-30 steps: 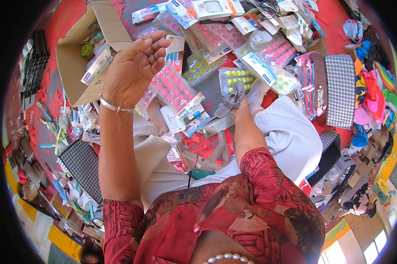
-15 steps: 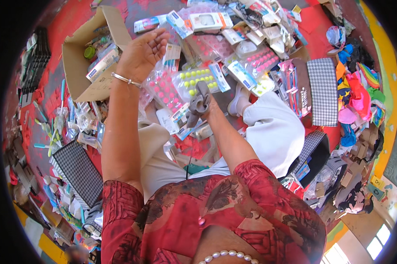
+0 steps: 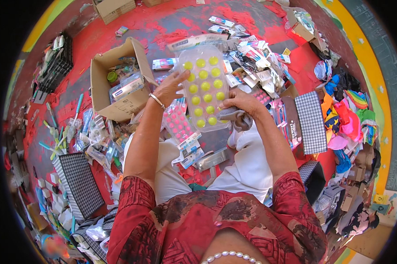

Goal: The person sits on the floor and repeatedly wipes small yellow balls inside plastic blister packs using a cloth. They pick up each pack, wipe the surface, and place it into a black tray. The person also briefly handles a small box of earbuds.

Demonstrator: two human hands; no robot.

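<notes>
A clear plastic ice cube tray point(image 3: 197, 93) with rows of yellow-green round pockets is raised in front of me, tilted so its face shows. My right hand point(image 3: 241, 104) grips its right edge, and a crumpled grey cloth point(image 3: 238, 118) is bunched in the same hand. At the upper left edge of the tray, my left hand point(image 3: 168, 89) has its fingers spread, their tips against the plastic. Below the tray lie a similar tray with pink pockets point(image 3: 179, 125), some packaged items point(image 3: 190, 149) and a clear, silvery-looking pack point(image 3: 211, 159) between my legs.
An open cardboard box point(image 3: 119, 108) with mixed packs stands at left. White packages point(image 3: 260, 57) pile up ahead. Houndstooth-patterned boxes point(image 3: 311, 123) flank me, one at left point(image 3: 78, 185). Colourful bags point(image 3: 348, 114) heap at right; toothbrushes point(image 3: 60, 136) lie far left.
The yellow-green tray has been lifted off the pile, with my right hand holding its edge. My left hand has come down and across to its left side. The view has tilted, showing more floor ahead.
</notes>
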